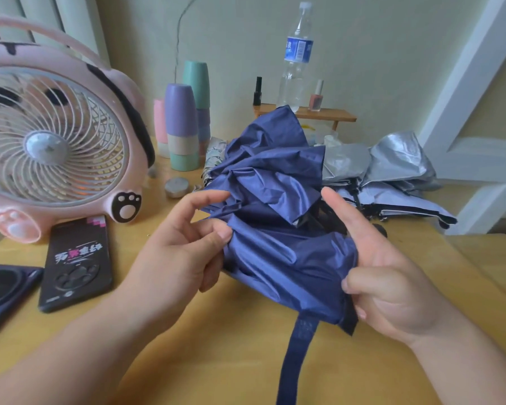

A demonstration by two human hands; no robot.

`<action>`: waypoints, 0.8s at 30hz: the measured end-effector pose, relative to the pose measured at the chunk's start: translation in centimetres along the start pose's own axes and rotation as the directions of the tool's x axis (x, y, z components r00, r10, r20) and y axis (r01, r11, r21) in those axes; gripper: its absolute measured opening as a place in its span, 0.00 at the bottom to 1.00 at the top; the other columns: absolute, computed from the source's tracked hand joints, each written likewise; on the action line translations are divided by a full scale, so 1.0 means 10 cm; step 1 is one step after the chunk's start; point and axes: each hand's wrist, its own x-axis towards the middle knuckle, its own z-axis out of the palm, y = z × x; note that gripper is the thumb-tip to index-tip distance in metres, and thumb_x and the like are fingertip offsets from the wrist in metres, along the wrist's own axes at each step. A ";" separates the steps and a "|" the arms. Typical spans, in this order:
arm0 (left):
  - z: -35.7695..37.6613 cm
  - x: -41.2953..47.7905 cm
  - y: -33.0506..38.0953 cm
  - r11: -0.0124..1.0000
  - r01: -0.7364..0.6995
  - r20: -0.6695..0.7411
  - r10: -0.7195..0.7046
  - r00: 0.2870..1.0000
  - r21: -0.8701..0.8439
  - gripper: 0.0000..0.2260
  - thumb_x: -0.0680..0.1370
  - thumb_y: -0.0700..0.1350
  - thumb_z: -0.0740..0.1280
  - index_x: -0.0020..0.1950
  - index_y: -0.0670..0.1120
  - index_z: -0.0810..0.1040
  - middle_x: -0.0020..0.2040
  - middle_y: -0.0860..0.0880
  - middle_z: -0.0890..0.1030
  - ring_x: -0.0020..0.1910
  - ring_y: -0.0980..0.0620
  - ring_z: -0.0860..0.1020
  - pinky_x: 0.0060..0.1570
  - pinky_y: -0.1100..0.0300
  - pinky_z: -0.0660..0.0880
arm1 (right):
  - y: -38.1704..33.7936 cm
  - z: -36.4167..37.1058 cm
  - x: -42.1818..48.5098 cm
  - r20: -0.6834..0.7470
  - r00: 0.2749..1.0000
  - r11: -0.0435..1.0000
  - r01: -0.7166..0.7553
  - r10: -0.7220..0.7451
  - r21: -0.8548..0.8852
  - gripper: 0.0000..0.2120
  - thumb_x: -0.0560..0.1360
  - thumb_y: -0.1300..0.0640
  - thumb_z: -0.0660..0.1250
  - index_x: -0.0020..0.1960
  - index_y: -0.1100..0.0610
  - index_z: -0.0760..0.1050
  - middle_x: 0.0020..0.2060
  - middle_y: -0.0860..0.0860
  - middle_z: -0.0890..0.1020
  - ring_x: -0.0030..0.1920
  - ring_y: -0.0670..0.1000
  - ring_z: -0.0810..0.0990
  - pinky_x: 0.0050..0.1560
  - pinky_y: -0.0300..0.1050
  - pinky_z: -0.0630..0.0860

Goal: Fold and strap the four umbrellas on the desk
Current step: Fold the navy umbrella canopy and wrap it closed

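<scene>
A navy blue umbrella [275, 200] is held above the desk, its cloth loose and crumpled. My left hand [181, 252] pinches a fold of the cloth at its left side between thumb and fingers. My right hand [392, 282] grips the cloth's lower right edge, with the index finger stretched out. The umbrella's blue strap [297, 358] hangs down from the lower edge. Behind it on the right lie silver-grey umbrellas [392, 171], unfolded and flat. A patterned umbrella [214, 153] peeks out behind the blue one on the left.
A pink fan [53, 141] stands at the left, with two phones [76, 264] in front of it. Stacked cups [184, 127], a tealight [176, 187], a small wooden shelf [319, 114] with a water bottle [295, 54] and nail polish stand at the back. The yellow desk [231, 361] has room in front.
</scene>
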 end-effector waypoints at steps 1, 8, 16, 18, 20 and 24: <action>0.00 -0.01 0.02 0.997 -0.018 0.021 0.017 1.000 0.071 0.16 0.81 0.33 0.64 0.65 0.49 0.73 0.30 0.50 0.72 0.21 0.51 0.63 0.23 0.63 0.61 | -0.01 -0.01 -0.01 -0.024 1.000 1.000 -0.008 0.007 -0.002 0.47 0.61 0.72 0.58 0.68 0.31 0.73 0.42 0.64 0.77 0.29 0.58 0.68 0.25 0.43 0.65; 0.03 -0.23 0.22 0.441 -0.140 0.259 -0.220 0.941 0.886 0.51 0.69 0.66 0.74 0.72 0.78 0.33 0.35 0.52 0.79 0.35 0.57 0.76 0.42 0.65 0.74 | 0.03 0.00 0.06 -0.141 0.984 0.973 0.133 -0.107 0.187 0.44 0.69 0.73 0.62 0.75 0.37 0.67 0.62 0.71 0.78 0.63 0.71 0.76 0.61 0.68 0.68; 0.06 -0.15 0.17 0.503 -0.097 0.104 0.013 0.994 0.859 0.43 0.72 0.52 0.76 0.73 0.76 0.50 0.43 0.60 0.82 0.33 0.59 0.79 0.37 0.64 0.75 | -0.04 0.14 0.00 0.005 0.970 0.970 0.242 -0.242 -0.023 0.56 0.71 0.72 0.73 0.80 0.32 0.45 0.71 0.60 0.75 0.69 0.59 0.76 0.65 0.55 0.76; 0.08 -0.15 0.15 0.641 -0.106 0.076 0.074 0.994 0.760 0.36 0.73 0.47 0.77 0.70 0.73 0.61 0.40 0.56 0.83 0.30 0.56 0.80 0.35 0.64 0.75 | -0.03 0.22 -0.02 -0.039 0.961 0.951 0.263 -0.273 -0.165 0.56 0.70 0.73 0.72 0.78 0.30 0.47 0.67 0.58 0.79 0.68 0.58 0.78 0.64 0.52 0.77; 0.09 -0.15 0.14 0.740 -0.109 0.023 0.125 0.992 0.664 0.25 0.74 0.43 0.76 0.60 0.67 0.69 0.36 0.51 0.82 0.28 0.49 0.81 0.31 0.63 0.73 | -0.02 0.25 -0.03 -0.071 0.953 0.927 0.268 -0.295 -0.262 0.54 0.72 0.77 0.69 0.77 0.30 0.52 0.60 0.57 0.84 0.62 0.55 0.83 0.61 0.51 0.79; 0.04 -0.10 0.10 0.811 -0.120 -0.003 0.149 0.989 0.572 0.17 0.76 0.37 0.73 0.45 0.57 0.70 0.34 0.45 0.82 0.32 0.44 0.83 0.42 0.46 0.80 | -0.05 0.17 -0.05 -0.173 0.948 0.883 0.170 -0.268 -0.437 0.51 0.74 0.80 0.63 0.77 0.30 0.57 0.45 0.53 0.87 0.39 0.62 0.81 0.43 0.50 0.75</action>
